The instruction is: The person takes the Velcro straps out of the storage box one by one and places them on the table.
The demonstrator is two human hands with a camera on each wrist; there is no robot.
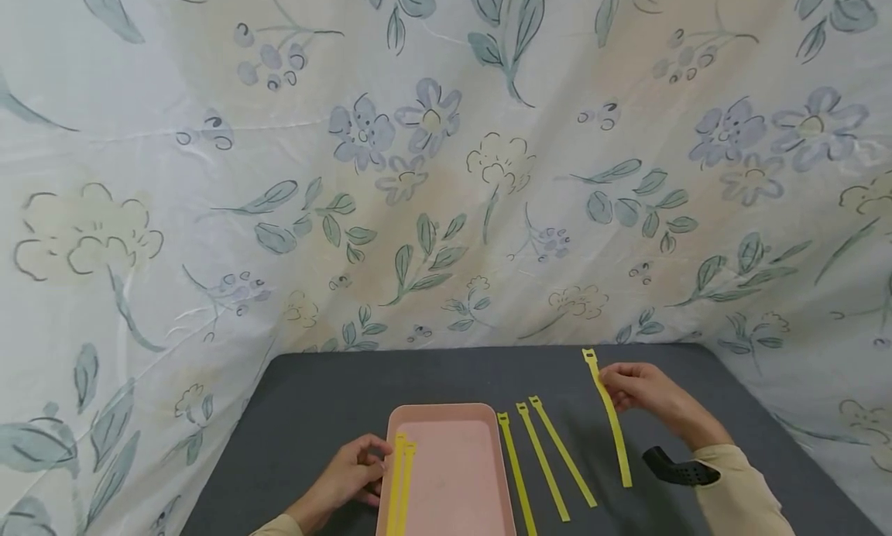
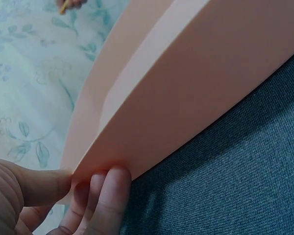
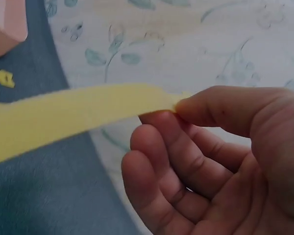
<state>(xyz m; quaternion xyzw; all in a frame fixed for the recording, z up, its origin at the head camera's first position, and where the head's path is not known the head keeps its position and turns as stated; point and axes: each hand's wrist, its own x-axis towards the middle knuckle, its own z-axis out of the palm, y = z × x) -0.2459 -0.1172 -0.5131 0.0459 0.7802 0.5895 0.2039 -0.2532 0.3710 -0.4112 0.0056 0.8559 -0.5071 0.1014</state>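
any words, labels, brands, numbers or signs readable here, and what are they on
None: no readable text in any view.
The yellow strap in the right hand, the other yellow straps and the pink tray show no lettering.
The cloth bears only printed plants.

The sleeves (image 1: 742, 493) are cream, the right wrist's strap (image 1: 676, 469) black (and dotted with small holes).
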